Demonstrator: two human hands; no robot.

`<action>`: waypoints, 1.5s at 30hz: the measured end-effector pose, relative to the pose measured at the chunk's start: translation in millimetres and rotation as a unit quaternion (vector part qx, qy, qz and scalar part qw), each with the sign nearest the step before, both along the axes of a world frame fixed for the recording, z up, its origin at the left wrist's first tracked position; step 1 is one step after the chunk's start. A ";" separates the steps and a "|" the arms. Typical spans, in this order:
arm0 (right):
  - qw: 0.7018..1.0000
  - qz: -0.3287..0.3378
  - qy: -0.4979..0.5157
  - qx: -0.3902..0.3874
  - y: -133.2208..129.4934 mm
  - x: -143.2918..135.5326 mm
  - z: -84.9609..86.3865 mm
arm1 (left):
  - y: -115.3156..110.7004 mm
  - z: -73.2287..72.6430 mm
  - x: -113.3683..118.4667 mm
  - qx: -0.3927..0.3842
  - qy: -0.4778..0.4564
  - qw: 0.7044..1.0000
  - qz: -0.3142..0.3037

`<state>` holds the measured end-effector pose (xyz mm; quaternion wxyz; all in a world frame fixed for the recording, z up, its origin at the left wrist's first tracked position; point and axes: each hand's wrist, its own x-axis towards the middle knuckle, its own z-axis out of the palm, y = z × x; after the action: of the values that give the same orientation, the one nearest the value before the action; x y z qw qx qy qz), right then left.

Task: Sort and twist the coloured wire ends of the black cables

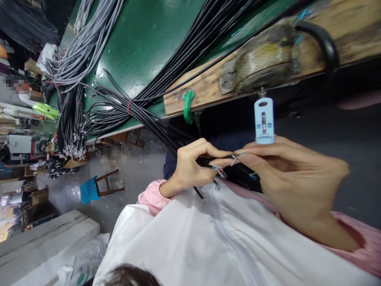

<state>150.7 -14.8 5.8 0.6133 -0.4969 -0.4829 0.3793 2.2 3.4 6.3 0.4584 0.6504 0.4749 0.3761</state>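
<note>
My left hand (195,163) is closed around the ends of black cables (157,129), close to my body. My right hand (297,178) pinches thin coloured wires (242,152) that come out of one cable end, just right of my left fingertips. More stripped ends with coloured strands (219,171) hang below my left hand. A light blue tool (264,121) with a slot in it stands upright just above my right fingers, its top near the wooden board (205,85). Its lower end meets my right hand; whether my fingers touch it is unclear.
A red tie (129,106) holds black cables on the green table (143,35). Grey cables (98,35) lie at the table's left. On the board are a green hook (188,107) and a taped lump (264,55). A blue-seated stool (89,190) stands lower left. A person (22,89) is far left.
</note>
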 end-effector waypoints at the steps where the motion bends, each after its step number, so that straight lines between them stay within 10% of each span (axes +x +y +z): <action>1: 0.999 -0.022 -0.014 0.033 1.1 -2.1 -1.8 | -1.9 0.8 1.1 -0.008 0.000 1.000 0.014; 8: 0.990 -0.060 -0.042 0.121 11.0 -6.2 -12.0 | 3.5 17.4 -5.5 -0.190 -0.055 0.978 -0.069; 19: 0.991 0.063 0.105 -0.055 2.1 -4.3 -11.7 | 15.2 10.2 -10.7 0.058 0.036 0.980 -0.189; 28: 0.996 0.050 0.061 -0.050 2.1 7.1 -6.3 | 12.5 -1.2 -16.3 0.059 0.048 0.978 -0.196; 37: 0.965 -0.036 -0.209 0.152 -0.8 10.2 5.2 | 12.7 16.8 -6.9 0.035 0.033 0.986 -0.157; 45: 0.985 0.086 -0.122 0.084 9.9 30.7 7.9 | 12.3 25.3 -5.9 0.030 0.040 0.986 -0.157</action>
<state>181.5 -4.9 13.8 0.5542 -0.4427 -0.6255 0.3251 -3.7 15.7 31.6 0.4726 0.7446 0.3736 0.2874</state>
